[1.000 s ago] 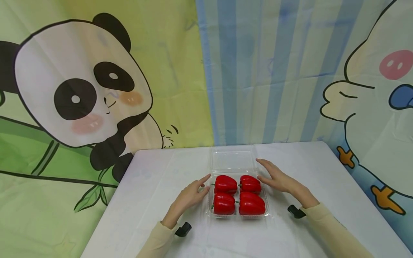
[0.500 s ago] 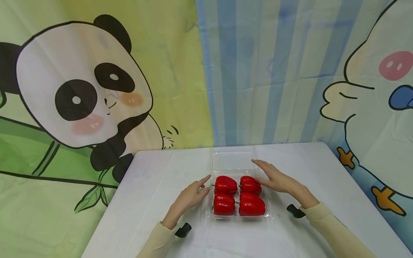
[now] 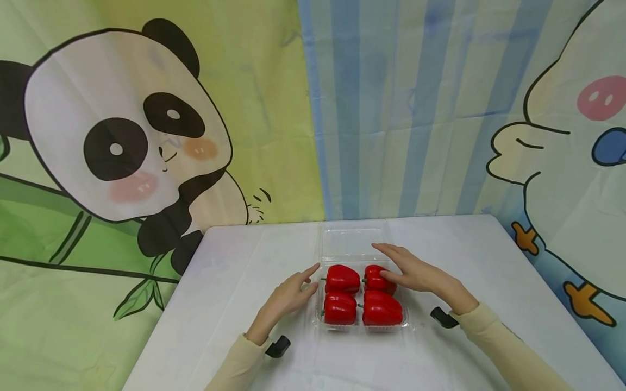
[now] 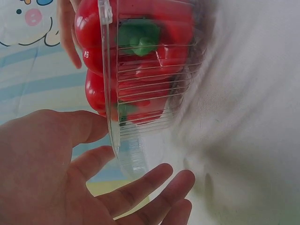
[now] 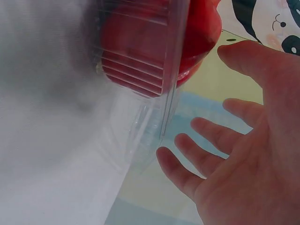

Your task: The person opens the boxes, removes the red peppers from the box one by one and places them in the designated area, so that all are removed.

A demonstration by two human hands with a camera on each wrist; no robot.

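A clear plastic clamshell box point(image 3: 318, 317) lies on the table with its lid point(image 3: 349, 242) folded back. Several red bell peppers with green stems sit inside in two rows, among them the far right pepper point(image 3: 375, 279) and the near right pepper point(image 3: 382, 308). At the box's left side is my left hand point(image 3: 287, 296), thumb and forefinger right at the rim point(image 4: 110, 103), the other fingers extended and spread. My right hand point(image 3: 415, 272) hovers over the box's right edge, fingers spread and holding nothing. Its thumb overlaps the far right pepper in the head view.
The box stands on a white-covered table point(image 3: 235, 260). Behind the table hangs a curtain point(image 3: 371, 108) printed with stripes and cartoon animals. Each wrist carries a small black device, such as the right one point(image 3: 444, 318).
My right hand has shifted left, from beside the box to above the far right pepper. My left hand, the box and the peppers have stayed in place.
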